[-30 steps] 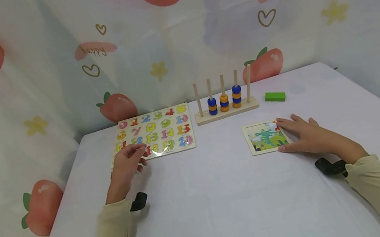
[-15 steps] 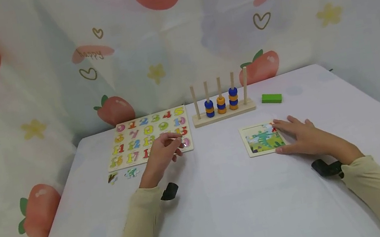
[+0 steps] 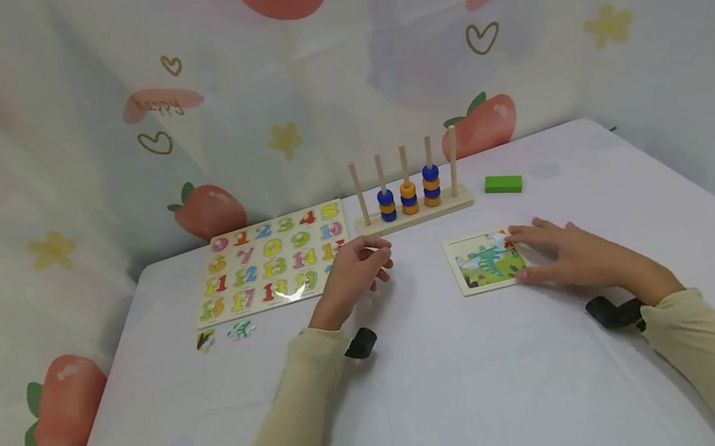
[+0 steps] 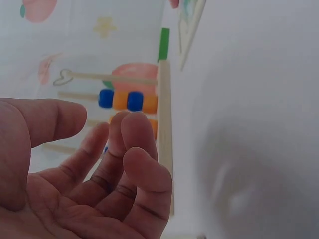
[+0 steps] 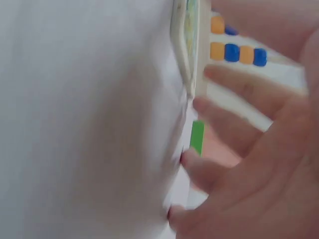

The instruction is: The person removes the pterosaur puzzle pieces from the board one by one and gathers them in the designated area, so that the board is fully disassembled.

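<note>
My right hand (image 3: 572, 254) rests at the right edge of a small framed dinosaur jigsaw puzzle (image 3: 489, 270), its fingers spread and fairly straight. Bare board shows in the puzzle's upper left. Left of the puzzle, my left hand (image 3: 355, 275) hovers over the table near the corner of a number board (image 3: 252, 272). In the left wrist view its fingers (image 4: 144, 174) are loosely curled, the thumb stands apart, and nothing is between them. Two loose jigsaw pieces, a brown-and-green one (image 3: 205, 341) and a teal one (image 3: 241, 330), lie below the number board.
A wooden peg stand (image 3: 414, 215) with blue and orange beads stands at the back, its bare outer pegs upright. A green block (image 3: 503, 184) lies to its right. The white table (image 3: 444, 398) meets a fruit-print cloth (image 3: 307, 89) behind.
My left hand has moved right, from over the number board's lower left towards the puzzle, uncovering the two loose pieces. My right hand has stayed at the puzzle's edge. The head view has shifted slightly.
</note>
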A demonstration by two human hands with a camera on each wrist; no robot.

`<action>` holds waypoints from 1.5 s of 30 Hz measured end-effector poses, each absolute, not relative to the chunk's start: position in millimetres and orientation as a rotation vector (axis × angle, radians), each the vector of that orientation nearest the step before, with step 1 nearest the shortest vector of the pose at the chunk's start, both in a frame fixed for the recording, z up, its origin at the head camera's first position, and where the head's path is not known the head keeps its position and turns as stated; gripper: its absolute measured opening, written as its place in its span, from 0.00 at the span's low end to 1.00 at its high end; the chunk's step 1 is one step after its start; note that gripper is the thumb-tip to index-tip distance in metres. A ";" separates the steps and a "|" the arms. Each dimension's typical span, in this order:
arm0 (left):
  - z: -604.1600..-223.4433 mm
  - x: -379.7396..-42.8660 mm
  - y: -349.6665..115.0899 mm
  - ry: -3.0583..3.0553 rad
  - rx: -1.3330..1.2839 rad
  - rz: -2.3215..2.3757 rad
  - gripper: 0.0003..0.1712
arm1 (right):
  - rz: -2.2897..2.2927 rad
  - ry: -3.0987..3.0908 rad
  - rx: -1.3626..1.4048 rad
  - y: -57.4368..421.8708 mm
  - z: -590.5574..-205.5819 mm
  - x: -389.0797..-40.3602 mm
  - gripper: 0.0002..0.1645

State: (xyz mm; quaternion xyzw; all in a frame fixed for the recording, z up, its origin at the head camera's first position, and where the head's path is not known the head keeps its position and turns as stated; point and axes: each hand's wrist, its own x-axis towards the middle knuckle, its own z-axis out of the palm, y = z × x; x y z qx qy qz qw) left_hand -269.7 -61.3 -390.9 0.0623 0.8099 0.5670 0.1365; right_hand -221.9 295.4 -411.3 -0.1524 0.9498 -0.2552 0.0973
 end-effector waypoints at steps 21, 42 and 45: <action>-378.9 -287.4 31.0 2.359 0.273 1.561 0.11 | -0.715 2.838 -0.589 296.6 -410.7 -212.2 0.35; -390.5 -289.6 93.8 2.554 0.097 1.101 0.20 | -0.706 2.857 -0.605 298.8 -411.9 -209.3 0.34; -387.0 -288.0 97.0 2.540 0.047 1.104 0.22 | -0.703 2.856 -0.607 298.9 -411.7 -210.0 0.34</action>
